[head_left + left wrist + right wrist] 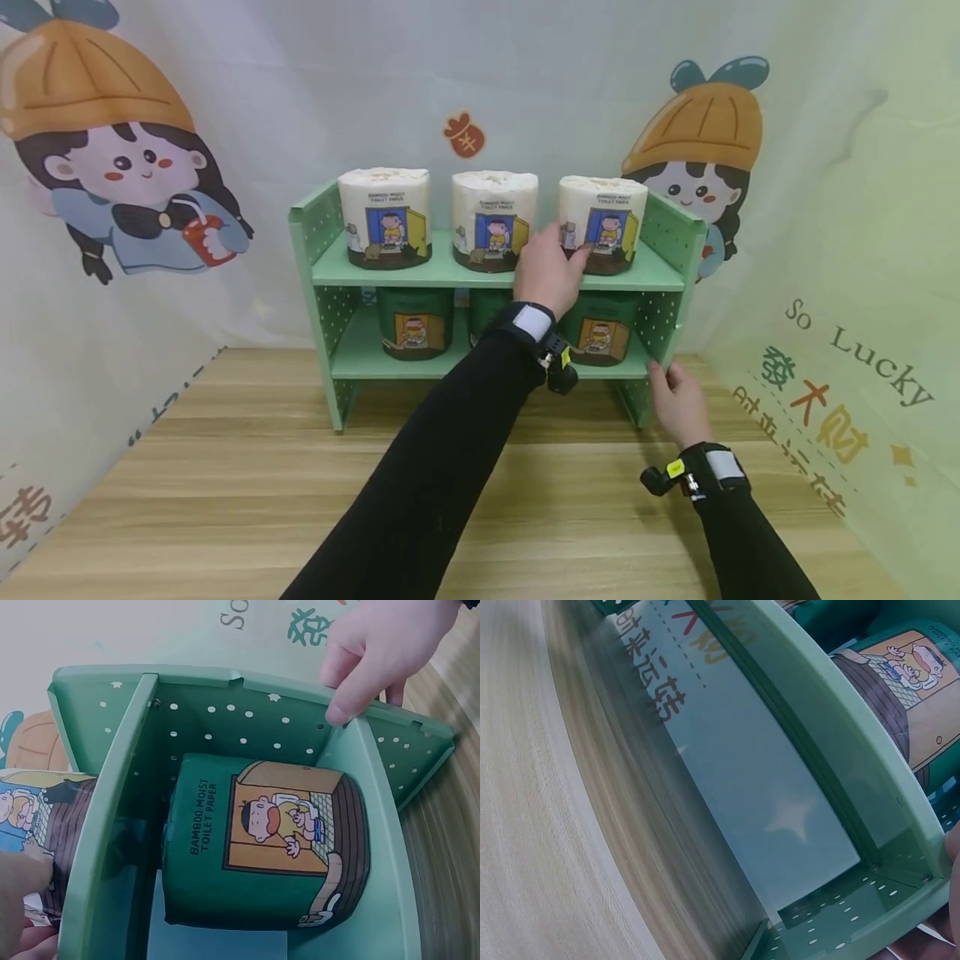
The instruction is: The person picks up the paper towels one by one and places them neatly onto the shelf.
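A green two-tier shelf (480, 275) stands against the back backdrop. On its upper board are three white toilet paper rolls, left (386, 221), middle (495, 223) and right (603, 218). My left hand (549, 271) holds the right white roll by its left side, the thumb across its printed front. Green rolls sit on the lower board; the right one (262, 840) shows fully in the left wrist view, and the middle one (487, 310) is mostly behind my left arm. My right hand (681, 403) grips the shelf's right side panel near the lower board.
The shelf stands on a wood-grain table (225, 483). A printed cloth backdrop (555, 92) rises behind and at both sides. Perforated side panels (247, 724) flank the boards. At the lower left stands another green roll (415, 325). Each wrist wears a strapped camera.
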A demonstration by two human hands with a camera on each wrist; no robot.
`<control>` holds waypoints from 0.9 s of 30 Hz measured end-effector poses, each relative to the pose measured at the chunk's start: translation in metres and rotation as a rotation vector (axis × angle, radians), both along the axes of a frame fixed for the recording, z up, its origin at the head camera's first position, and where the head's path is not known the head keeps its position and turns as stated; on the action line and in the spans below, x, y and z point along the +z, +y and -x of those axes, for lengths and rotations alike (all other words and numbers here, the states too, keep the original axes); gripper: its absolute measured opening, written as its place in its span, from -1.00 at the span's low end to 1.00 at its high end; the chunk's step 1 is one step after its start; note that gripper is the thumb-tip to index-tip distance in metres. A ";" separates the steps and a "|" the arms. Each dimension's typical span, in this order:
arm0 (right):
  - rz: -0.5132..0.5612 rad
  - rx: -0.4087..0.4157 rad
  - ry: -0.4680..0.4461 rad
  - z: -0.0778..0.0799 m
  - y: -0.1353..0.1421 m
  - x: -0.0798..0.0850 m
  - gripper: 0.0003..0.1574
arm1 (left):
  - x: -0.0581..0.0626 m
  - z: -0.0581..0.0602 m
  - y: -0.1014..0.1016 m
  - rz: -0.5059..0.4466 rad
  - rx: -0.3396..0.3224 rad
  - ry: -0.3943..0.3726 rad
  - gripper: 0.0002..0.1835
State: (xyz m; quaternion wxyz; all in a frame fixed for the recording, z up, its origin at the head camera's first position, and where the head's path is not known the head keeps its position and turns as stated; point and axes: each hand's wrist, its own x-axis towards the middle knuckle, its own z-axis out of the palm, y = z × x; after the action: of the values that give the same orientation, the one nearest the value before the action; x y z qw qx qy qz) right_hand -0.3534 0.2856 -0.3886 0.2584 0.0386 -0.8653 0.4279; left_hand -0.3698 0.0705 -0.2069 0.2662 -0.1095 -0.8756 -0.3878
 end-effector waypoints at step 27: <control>-0.086 -0.008 -0.040 -0.009 0.009 -0.008 -0.47 | -0.036 -0.032 -0.039 -0.218 -0.391 0.000 -0.37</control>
State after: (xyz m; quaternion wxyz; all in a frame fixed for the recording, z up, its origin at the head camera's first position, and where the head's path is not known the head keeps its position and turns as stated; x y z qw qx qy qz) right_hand -0.3444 0.2950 -0.3968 0.2408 0.0374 -0.8881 0.3898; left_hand -0.3376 0.0319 -0.2429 0.1964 -0.2480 -0.7905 -0.5245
